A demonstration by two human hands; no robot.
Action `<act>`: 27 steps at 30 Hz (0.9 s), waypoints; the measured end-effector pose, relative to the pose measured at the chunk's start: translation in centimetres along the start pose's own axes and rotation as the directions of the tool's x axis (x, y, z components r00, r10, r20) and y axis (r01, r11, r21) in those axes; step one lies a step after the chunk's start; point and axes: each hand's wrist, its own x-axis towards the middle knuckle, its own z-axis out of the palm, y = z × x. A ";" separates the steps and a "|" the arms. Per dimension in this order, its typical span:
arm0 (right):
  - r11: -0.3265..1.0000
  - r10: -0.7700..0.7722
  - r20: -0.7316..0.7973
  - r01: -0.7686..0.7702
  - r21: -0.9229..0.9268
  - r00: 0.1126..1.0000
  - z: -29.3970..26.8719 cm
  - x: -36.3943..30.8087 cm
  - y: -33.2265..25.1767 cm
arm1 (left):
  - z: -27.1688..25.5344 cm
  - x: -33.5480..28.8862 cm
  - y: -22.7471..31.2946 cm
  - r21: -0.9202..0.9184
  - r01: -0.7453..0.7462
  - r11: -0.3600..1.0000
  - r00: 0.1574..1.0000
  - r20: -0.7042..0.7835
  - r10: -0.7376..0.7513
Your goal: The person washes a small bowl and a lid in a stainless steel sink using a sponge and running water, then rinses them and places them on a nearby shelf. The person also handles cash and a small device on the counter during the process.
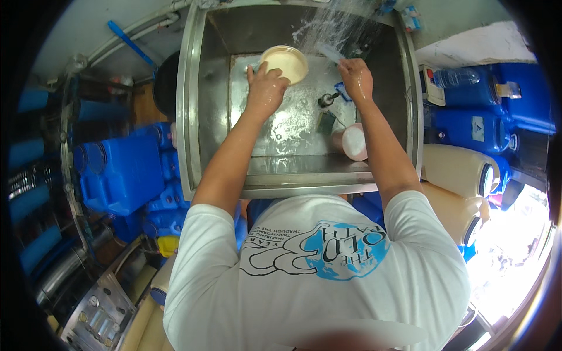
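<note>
- The sink (pixel 281 191) is a deep metal one, its floor wet and shiny.
- The left hand (pixel 267 88) is over the sink's left half, fingers loosely spread, thumb out to the side, fingertips at the near-left rim of a round tub (pixel 291 63) (I cannot tell whether they grip it or only rest there).
- That tub, cream-coloured and shallow-looking, is near the back of the sink, left of its middle, its round face turned up.
- The right hand (pixel 357 77) is over the sink's back right part, fingers curled closed around one end of a clear strip (pixel 329 52) (what kind of tool it is, I cannot make out).
- Water (pixel 331 26) sprays in many drops at the back of the sink, beside that strip.
- A pink container (pixel 354 142) leans in the sink's near right part, close to the right forearm.
- A small dark object (pixel 326 100) and a dark green pad (pixel 325 121) lie on the sink's floor, right of its middle.
- Blue jugs (pixel 129 175) are left of the sink; cream jugs (pixel 453 169) are to its right.
</note>
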 end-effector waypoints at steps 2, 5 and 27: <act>0.998 0.035 -0.012 -0.034 0.061 0.999 -2.1 -0.7 0.0 | -0.2 1.4 1.0 0.075 -0.152 0.986 0.988 -0.013 0.153; 0.976 0.140 -0.075 -0.124 0.180 0.987 -4.8 -1.6 0.5 | 0.5 3.2 1.7 -0.149 -0.301 0.942 0.952 0.011 0.306; 0.894 -0.420 0.263 0.445 -0.043 0.869 -1.7 0.2 -5.3 | -3.3 4.8 -0.3 -0.296 -0.275 0.915 0.961 -0.060 0.270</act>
